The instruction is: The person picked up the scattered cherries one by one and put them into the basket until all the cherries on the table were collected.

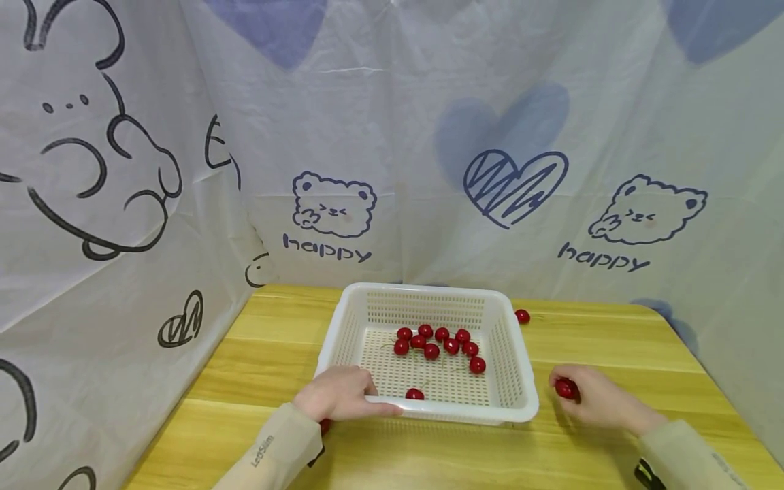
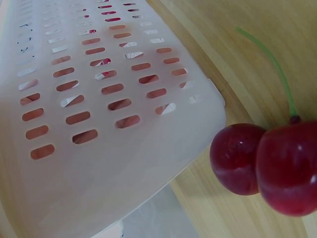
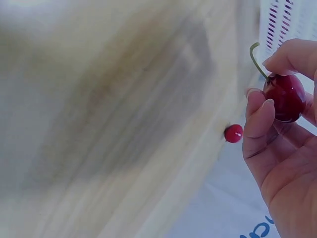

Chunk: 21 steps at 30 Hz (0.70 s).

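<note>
"Where is the round, shiny, dark-red cherry with the green stem (image 3: 286, 99)?"

"In the right hand (image 1: 593, 397). The thumb and fingers pinch it, and the stem pokes out beside them."

"Which way is the white plastic basket with little holes (image 1: 465, 410)?"

"Just to the left of that hand, near but not touching. The cherry is outside it."

"And the left hand (image 1: 339, 395)?"

"It holds the basket's near edge, so it's farther from this cherry."

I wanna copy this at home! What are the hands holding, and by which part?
The right hand holds a cherry by its round body, stem sticking out; the left hand holds the white basket by its near rim.
</note>
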### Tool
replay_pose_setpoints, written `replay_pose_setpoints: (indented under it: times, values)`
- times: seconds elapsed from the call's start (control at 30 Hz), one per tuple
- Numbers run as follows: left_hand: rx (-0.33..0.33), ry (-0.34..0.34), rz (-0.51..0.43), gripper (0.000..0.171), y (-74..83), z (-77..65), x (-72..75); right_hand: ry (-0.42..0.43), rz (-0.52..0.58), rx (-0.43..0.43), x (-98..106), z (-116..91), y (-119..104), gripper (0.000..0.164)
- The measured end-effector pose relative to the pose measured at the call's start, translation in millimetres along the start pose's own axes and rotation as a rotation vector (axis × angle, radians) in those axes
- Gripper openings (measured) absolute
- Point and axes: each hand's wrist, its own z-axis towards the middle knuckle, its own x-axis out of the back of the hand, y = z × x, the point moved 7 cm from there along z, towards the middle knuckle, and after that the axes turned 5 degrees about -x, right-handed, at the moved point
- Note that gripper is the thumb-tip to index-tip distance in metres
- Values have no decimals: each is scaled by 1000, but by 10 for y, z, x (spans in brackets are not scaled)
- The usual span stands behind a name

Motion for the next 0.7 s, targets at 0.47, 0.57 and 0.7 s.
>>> replay_pose_setpoints:
  times: [0.47,0.57,0.7]
  values:
    - [5,-5,-5,67,-26,13,-21,112,-73,-25,344,188,-154,27]
    - [7,-5,-6,66,-35,18,-25,156,-85,-12,445,255,-189,27]
    - [9,-5,-5,66,-32,17,-19,207,-91,13,581,356,-268,27]
